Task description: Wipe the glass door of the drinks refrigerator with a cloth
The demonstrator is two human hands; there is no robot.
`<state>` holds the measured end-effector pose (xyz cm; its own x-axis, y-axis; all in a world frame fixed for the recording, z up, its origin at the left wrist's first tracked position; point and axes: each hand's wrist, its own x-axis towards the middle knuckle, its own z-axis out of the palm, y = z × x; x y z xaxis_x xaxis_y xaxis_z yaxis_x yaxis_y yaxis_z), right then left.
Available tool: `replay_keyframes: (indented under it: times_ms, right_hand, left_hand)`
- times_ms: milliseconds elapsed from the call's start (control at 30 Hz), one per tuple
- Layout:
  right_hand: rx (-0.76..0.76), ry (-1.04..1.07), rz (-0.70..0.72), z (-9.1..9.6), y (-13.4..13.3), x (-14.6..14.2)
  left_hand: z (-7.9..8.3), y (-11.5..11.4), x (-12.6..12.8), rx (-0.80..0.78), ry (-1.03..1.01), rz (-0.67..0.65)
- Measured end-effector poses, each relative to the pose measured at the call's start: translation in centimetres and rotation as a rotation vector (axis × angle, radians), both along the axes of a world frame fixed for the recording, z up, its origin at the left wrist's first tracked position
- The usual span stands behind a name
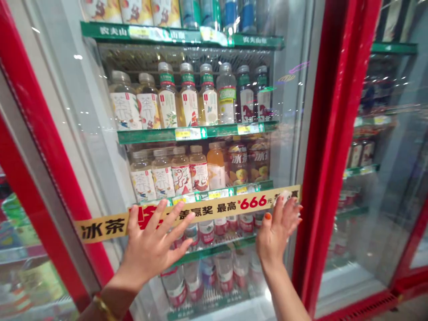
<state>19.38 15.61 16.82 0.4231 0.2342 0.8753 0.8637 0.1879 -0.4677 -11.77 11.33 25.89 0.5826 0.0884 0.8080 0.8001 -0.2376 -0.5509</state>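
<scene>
I face a drinks fridge with a red-framed glass door (pixel 100 111). My left hand (pixel 154 243) lies flat on the glass with its fingers spread, over a yellow sticker band (pixel 214 207) that runs across the door. My right hand (pixel 277 227) also presses against the glass at the right end of the band, close to the red door frame (pixel 326 147), fingers stretched out. Neither hand holds anything. Behind the glass, green shelves (pixel 200 132) carry rows of tea and juice bottles (pixel 189 96).
A second glass fridge door (pixel 377 169) stands to the right, with more bottles behind it. At the far left, coloured goods (pixel 13 232) show behind glass past the door's red edge. Lower shelves hold red-labelled water bottles (pixel 214 267).
</scene>
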Motion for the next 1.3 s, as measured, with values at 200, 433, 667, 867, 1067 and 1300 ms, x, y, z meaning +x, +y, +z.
replay_keyframes:
  times_ms: [200,433,667,867,1067,1300]
  right_hand:
    - [0.192,-0.54,0.033,-5.6,-2.0,-8.0]
    - [0.021,-0.048,-0.014,-5.1,-1.1,1.9]
    - [0.23,-0.756,0.078,-4.6,-1.2,-5.5]
    - [-0.013,-0.302,0.071,1.5,-0.1,4.3]
    - [-0.056,-0.202,0.149,0.9,0.3,4.0]
    - [-0.133,-0.54,0.258,-0.4,-1.7,3.5]
  left_hand:
    - [0.2,0.1,0.2,0.018,0.014,-0.053]
    - [-0.4,0.3,0.4,0.056,0.01,-0.047]
    - [-0.8,0.3,0.9,-0.004,-0.069,-0.038]
    - [-0.1,-0.2,0.5,0.009,-0.018,-0.004]
    - [0.1,-0.7,0.5,-0.013,0.002,0.007]
    - [0.1,-1.1,0.4,-0.031,0.024,0.058]
